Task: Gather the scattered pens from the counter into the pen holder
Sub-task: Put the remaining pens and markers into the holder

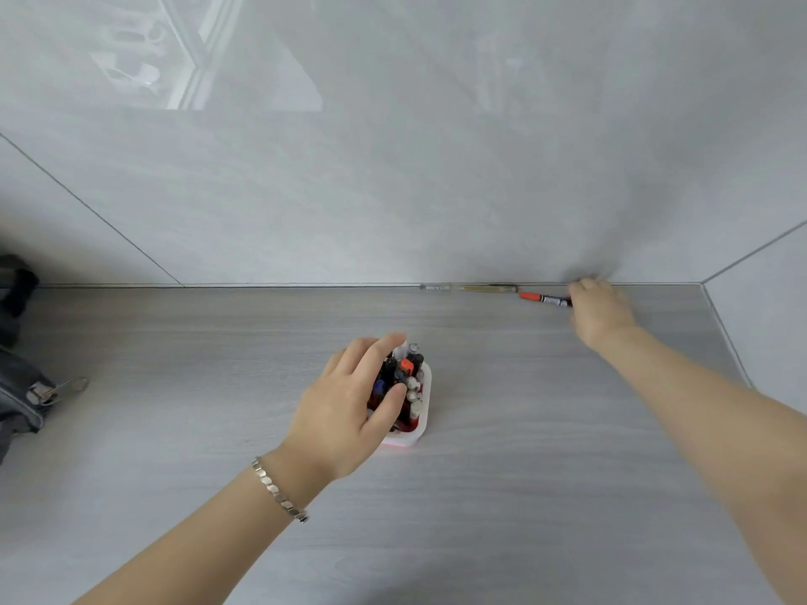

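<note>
Two loose pens lie on the grey wood-grain counter (524,473): one orange-capped white marker (543,298) and one slim clear pen (467,288). One white plastic pen holder with a red inside (427,388) stands crammed with pens (406,371), too bunched to count. There is one dark grey bag (17,386) and one silver link bracelet (279,491).

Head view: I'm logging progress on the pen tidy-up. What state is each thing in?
Pen holder: upright, crowded with pens.
Left hand: curled round the pens in the holder.
Right hand: blurred, at the marker's end; grip unclear.
Orange-capped marker: lying flat by the wall.
Clear pen: lying flat against the wall, untouched.
</note>
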